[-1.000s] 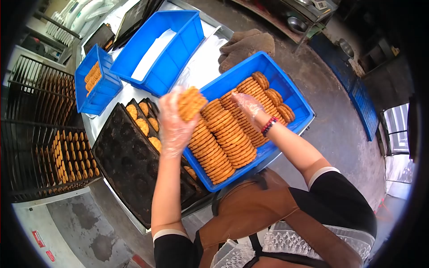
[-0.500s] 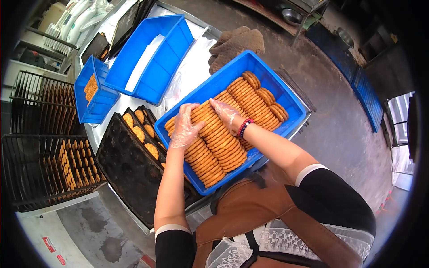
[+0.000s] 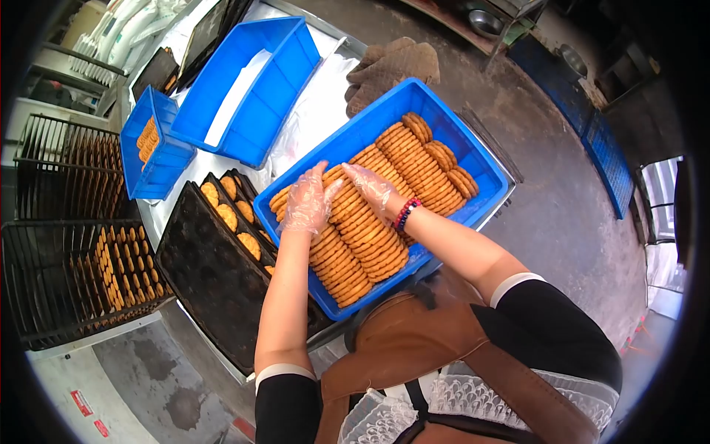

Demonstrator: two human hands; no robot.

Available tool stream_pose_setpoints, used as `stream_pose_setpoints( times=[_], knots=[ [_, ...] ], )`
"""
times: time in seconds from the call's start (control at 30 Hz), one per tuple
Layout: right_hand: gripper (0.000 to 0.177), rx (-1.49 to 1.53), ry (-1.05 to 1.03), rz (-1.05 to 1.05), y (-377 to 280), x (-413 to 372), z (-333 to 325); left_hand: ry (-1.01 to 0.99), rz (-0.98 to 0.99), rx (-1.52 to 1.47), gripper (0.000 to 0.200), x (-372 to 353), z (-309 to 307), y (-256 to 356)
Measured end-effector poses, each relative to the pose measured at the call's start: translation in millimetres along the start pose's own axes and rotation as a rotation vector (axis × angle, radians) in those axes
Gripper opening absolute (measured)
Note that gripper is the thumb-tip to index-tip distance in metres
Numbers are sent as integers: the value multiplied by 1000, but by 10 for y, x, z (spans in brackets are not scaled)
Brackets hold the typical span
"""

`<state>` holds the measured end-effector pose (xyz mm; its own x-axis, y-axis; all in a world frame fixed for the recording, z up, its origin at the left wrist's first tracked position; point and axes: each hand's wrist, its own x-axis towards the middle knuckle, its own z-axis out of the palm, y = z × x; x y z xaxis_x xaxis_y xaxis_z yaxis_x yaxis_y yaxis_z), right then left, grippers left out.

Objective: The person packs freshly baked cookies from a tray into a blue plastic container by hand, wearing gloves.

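Observation:
Rows of round golden-brown cookies (image 3: 377,240) stand on edge, pressed together, in a large blue crate (image 3: 473,152). My left hand (image 3: 305,201), in a clear plastic glove, curls against the left side of the middle row's far end. From the right, my right hand (image 3: 373,191), gloved too and with a beaded bracelet at the wrist, presses on the same row. Both hands close on these cookies between them; some fingertips are hidden among the rows. Shorter cookie stacks (image 3: 440,155) lie at the crate's far right.
Left of the crate lie dark baking trays (image 3: 203,274), some with loose cookies. Behind are another blue crate (image 3: 270,96) with a white strip inside and a smaller blue bin (image 3: 174,155) holding cookies. Brown oven mitts (image 3: 392,70) lie at the back. Tray racks (image 3: 74,285) stand at left.
My left hand has shifted slightly up along the row, and its thumb now lies nearer the right hand. The right hand has moved slightly left. The cookie rows look nearly the same.

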<state>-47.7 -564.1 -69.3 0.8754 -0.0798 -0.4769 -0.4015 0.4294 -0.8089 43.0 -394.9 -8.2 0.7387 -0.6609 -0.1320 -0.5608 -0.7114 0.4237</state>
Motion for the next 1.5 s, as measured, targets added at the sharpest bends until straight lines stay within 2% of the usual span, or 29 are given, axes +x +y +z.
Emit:
stream_pose_setpoints(
  times=[0.03,0.1,0.13,0.3,0.37,0.4,0.43,0.5,0.57,0.63,0.7,0.73,0.77,0.83,0.87,0.9,0.97,1.0,1.07,1.1,1.17,1.2,1.23,1.27,1.3,1.33,1.37,1.4,1.5],
  knots=[
    [82,0,-2,7,45,16,-7,-4,-6,-2,68,-9,32,-17],
    [82,-283,43,-60,94,38,16,19,61,106,68,-37,74,-5],
    [79,-542,97,-10,61,65,9,8,32,113,68,-55,84,38],
    [75,-594,155,-23,-16,-12,-2,106,20,64,67,-88,130,56],
    [75,-188,175,-11,70,-54,12,160,29,60,67,-119,115,87],
    [76,-331,202,-11,-50,-181,63,138,18,56,67,-117,91,106],
    [76,-340,186,-12,40,-140,16,148,2,56,67,-91,135,107],
    [77,-596,165,-127,278,61,-28,164,45,42,68,-115,155,32],
    [76,-510,188,-220,399,63,-39,282,92,-20,68,-274,45,78],
    [75,-432,89,-252,188,-17,-47,384,56,-108,65,-508,-122,174],
    [71,-451,186,-192,160,-26,-49,486,20,-203,59,-921,-336,343],
    [67,-595,204,-204,-51,-197,23,539,-145,-461,52,-1124,-304,342],
    [63,-739,227,-219,-238,-351,68,562,-242,-545,47,-1403,-320,378],
    [45,-781,274,-452,7,-128,-148,688,-446,-776,42,-2030,-52,298],
    [40,-747,204,-612,-65,-267,-52,728,-569,-849,39,-2360,34,298],
    [34,-702,142,-770,-223,-504,93,887,-629,-963,35,-2686,282,228],
    [25,-862,-49,-923,-420,-916,498,942,-925,-952,36,-3292,341,321],
    [22,-854,-185,-1076,-337,-995,695,1014,-1047,-1027,38,-3593,539,254],
    [28,-820,-524,-1182,-279,-1342,1201,1194,-1317,-1324,32,-4047,810,109],
    [22,-760,-647,-1314,-85,-1398,1470,1184,-1296,-1335,32,-4238,968,25],
    [8,-1128,-916,-1176,190,-1550,1888,1247,-1383,-1624,36,-4574,1204,-204],
    [11,-1339,-1005,-1089,452,-1579,2094,1216,-1349,-1633,36,-4660,1198,-309],
    [17,-1436,-1020,-1097,648,-1610,2212,1082,-1305,-1639,38,-4733,1196,-393],
    [20,-1480,-965,-1108,858,-1603,2300,955,-1263,-1643,41,-4787,1177,-466],
    [23,-1523,-914,-1119,1037,-1599,2393,936,-1238,-1656,41,-4829,1114,-519],
    [23,-1544,-891,-1124,1134,-1625,2482,778,-1191,-1560,42,-4871,1025,-548],
    [24,-1671,-899,-936,1218,-1639,2552,633,-1139,-1456,43,-4909,955,-596],
    [25,-1780,-901,-739,1313,-1638,2624,596,-1097,-1465,41,-4985,942,-656],
    [23,-1907,-839,-718,1553,-1484,2689,541,-1018,-1604,38,-5196,955,-827]
  ],
)
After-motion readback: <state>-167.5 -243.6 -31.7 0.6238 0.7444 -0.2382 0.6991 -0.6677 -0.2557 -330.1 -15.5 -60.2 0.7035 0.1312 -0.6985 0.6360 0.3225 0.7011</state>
